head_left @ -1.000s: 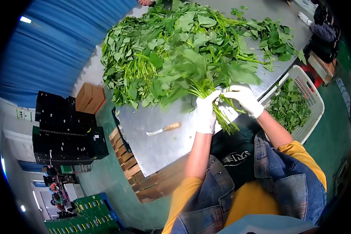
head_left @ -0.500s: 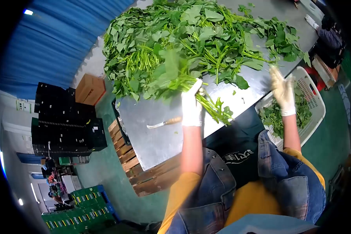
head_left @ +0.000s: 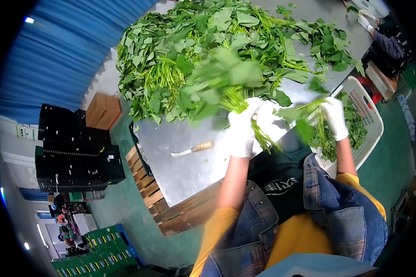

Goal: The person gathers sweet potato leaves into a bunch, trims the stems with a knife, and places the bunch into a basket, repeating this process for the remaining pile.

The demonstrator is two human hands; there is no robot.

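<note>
My left hand, in a white glove, is closed around the stems of a bunch of leafy greens. The leaves point up and away over the table, blurred by motion, and stem ends stick out below the fist. My right hand, also gloved, grips a few leafy sprigs beside the basket; its fingertips are partly hidden. A large heap of leafy greens covers the far part of the metal table. Left of my left hand lies a knife with a wooden handle.
A white plastic basket with loose greens inside stands at my right. Beneath the table is a wooden pallet. Black crates, a cardboard box and green crates stand left. Another person's gloved hand shows at upper right.
My right hand, open and bare of greens before, now grips leafy sprigs and sits slightly lower. My left hand has shifted right with its bunch, leaving the knife more exposed.
</note>
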